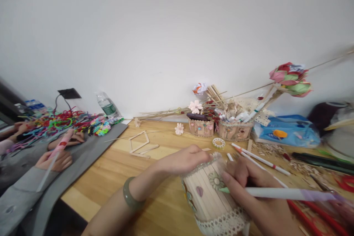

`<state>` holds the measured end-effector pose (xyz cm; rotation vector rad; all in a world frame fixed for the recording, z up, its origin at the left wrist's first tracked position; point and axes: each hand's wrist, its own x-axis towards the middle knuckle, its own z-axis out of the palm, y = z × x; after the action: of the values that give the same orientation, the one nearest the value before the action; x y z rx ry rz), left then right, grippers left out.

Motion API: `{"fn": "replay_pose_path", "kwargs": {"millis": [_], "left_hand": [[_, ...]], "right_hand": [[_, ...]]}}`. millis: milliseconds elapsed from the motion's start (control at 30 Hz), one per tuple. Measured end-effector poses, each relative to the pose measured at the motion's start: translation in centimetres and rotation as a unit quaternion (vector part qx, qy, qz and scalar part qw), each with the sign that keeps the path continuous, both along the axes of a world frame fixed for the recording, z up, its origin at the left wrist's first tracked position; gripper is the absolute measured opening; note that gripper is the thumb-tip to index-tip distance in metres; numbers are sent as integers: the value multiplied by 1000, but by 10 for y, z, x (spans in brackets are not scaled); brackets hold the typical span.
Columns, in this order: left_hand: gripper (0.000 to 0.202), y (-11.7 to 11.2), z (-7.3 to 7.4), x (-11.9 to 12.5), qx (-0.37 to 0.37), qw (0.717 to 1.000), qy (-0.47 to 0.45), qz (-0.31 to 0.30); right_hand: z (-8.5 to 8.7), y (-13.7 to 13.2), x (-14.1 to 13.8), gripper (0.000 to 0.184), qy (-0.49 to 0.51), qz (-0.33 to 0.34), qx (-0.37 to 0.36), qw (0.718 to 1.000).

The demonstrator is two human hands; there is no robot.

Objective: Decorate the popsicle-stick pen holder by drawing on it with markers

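Note:
My left hand (186,159) curls over the top rim of a round holder (212,199) made of wooden craft sticks, with lace at its bottom and small flower and heart stickers on its side. The holder lies tilted toward me on the wooden table (118,177). My right hand (250,186) is closed around a white pen (279,193) whose green tip touches the flower sticker on the holder. A green bangle (129,196) sits on my left wrist.
Two decorated stick boxes (221,128) with pens and sticks stand at the back, beside paper flowers (291,78), a blue tissue pack (287,131) and loose pens (260,159). Stick shapes (141,143) lie centre-left. At left, another person's hands (56,158) work by colourful pipe cleaners (66,121) and a water bottle (107,106).

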<state>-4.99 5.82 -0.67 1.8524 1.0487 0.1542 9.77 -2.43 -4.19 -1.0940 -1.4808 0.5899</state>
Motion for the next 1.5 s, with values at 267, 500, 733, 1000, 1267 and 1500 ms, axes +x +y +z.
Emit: {"fn": "replay_pose_path", "kwargs": {"millis": [267,500,733,1000,1267,1500], "left_hand": [[27,2,-3,-1,-6,1000,-6,-4],[28,1,-2,0,-6,999,-24,-20],[27,1,-2,0,-2,1000,-7,-3],[26,0,1,1,-2,1000,-17,-21],[29,0,-1,1,-13,999,-44,-29],[29,0,-1,2,-16,998,-50,-30]], "right_hand": [[-3,-1,1,34,-3,-4,-6,1000],[-2,-2,-1,34,61,-19,-36,997],[-3,0,1,34,57,-13,-35,998],[-4,-1,1,35,52,0,-44,998],[-5,-1,0,36,109,-22,-50,993],[-8,0,2,35,79,-6,-47,996]]}}
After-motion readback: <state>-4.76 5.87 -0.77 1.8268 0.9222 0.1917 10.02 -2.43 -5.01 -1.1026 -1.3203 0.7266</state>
